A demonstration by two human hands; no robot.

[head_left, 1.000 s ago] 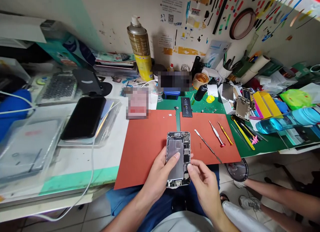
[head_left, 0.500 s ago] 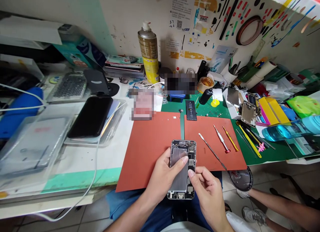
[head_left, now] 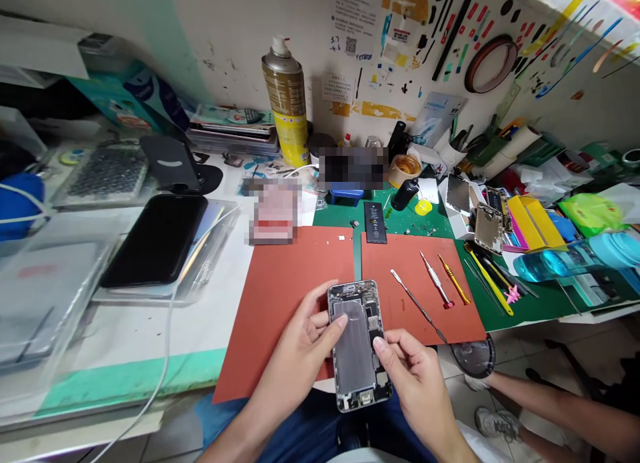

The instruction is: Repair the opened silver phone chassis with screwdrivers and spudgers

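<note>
An opened phone body (head_left: 356,356), its metal inner tray and circuit parts exposed, is held between my hands over the front edge of the table. My left hand (head_left: 313,333) grips its left side, thumb lying on the tray and fingers curled at the edge. On the right edge, my right hand (head_left: 413,370) pinches the frame with thumb and bent fingers. Beyond it lie two red-brown mats, the left mat (head_left: 290,283) and the right mat (head_left: 400,250). A metal spudger (head_left: 417,305) and two screwdrivers (head_left: 437,280) rest on the right one. A black battery (head_left: 375,222) lies behind.
A black phone (head_left: 157,240) sits on plastic cases at left, with a white cable (head_left: 167,336) hanging past the edge. A spray can (head_left: 287,110) stands at the back, a blue bottle (head_left: 565,260) lies right. Another person's legs (head_left: 540,396) show lower right.
My left thumb has shifted toward the left side of the phone body, which now tilts slightly. The view has turned a little, and both hands still hold the phone body.
</note>
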